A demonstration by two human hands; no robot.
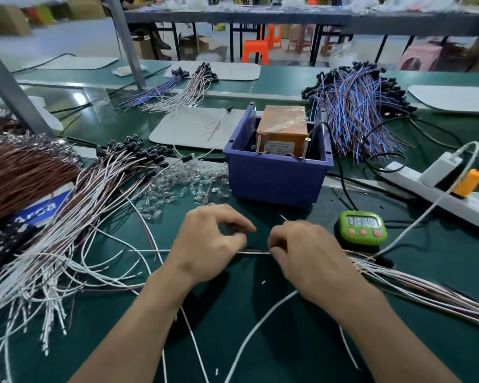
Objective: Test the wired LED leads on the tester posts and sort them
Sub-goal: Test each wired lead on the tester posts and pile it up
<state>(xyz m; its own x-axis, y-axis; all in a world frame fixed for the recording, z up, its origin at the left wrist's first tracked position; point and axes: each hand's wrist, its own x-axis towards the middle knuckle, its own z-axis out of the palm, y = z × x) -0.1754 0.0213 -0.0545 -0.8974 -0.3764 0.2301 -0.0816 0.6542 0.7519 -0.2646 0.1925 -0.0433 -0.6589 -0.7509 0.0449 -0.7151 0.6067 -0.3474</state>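
- While your left hand (213, 241) and right hand (307, 258) hover just in front of the blue bin (277, 178), the fingers (241, 223) of both are curled tight, pinching one wired lead (253, 252) stretched between them over the surface (302, 341).
- Inside the bin: one orange tester (285, 125), two screw posts (306, 146).
- Right-front of the bin: one green timer (362, 226).
- The lead piles left of the bin (75, 217) and behind-right of it (354, 111) are too tangled to count.
- Your hands hide the held lead's LED end.

Green counter (288, 355): blue bin (274, 178) beyond the left grip (210, 241), green timer (362, 226) beside the right grip (304, 252), wire leads (67, 230) heaped farther left.
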